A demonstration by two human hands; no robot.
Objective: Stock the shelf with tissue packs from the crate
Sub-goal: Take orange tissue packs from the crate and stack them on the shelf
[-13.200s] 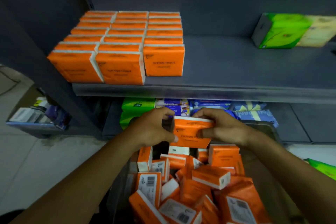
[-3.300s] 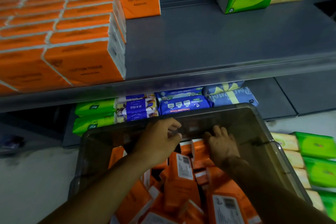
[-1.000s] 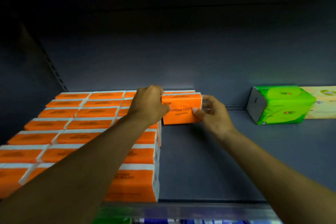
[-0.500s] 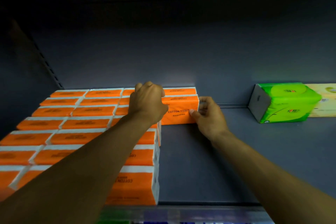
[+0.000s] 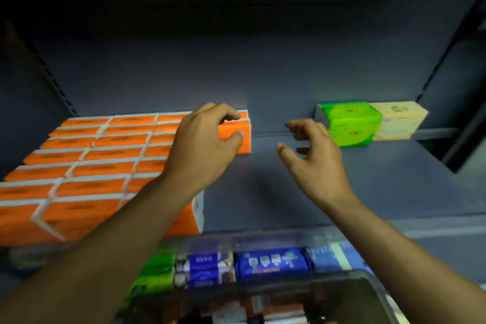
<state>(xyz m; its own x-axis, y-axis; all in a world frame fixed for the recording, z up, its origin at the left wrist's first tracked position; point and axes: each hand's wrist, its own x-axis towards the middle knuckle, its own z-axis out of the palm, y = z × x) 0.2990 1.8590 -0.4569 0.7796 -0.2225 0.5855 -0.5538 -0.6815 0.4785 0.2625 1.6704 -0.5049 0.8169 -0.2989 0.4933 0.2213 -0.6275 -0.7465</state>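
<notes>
Grey shelf [image 5: 302,192] under dim light, and we have just let go of the newest orange pack [image 5: 240,137], which half a second ago sat pinched between both our hands at the back wall. Now it stands upright beside the orange block [image 5: 92,166], starting a fresh column one step to the right of it, with another orange pack just behind it. Our left hand [image 5: 202,150] is curled loosely in front of it, thumb near its front face and fingers arched over its top edge; whether they brush it we cannot tell through the blur, but nothing is gripped. Our right hand [image 5: 315,160] has come away to the right, fingers spread wide and empty, hanging in the air between the orange pack and the green pack [image 5: 349,123] that sits farther right against the wall, a pale yellow pack [image 5: 397,119] beside that. So that placement looks finished, and both hands seem to be pulling back toward us. Below our wrists we catch the rim of the crate [image 5: 368,284], with orange showing blurred inside, so there appears to be more stock waiting. Past it, blue packs [image 5: 271,263] fill the lower shelf. Ahead of our right hand lies a long bare stretch of shelf, which we judge is where the next packs go, row by row toward the front edge.
</notes>
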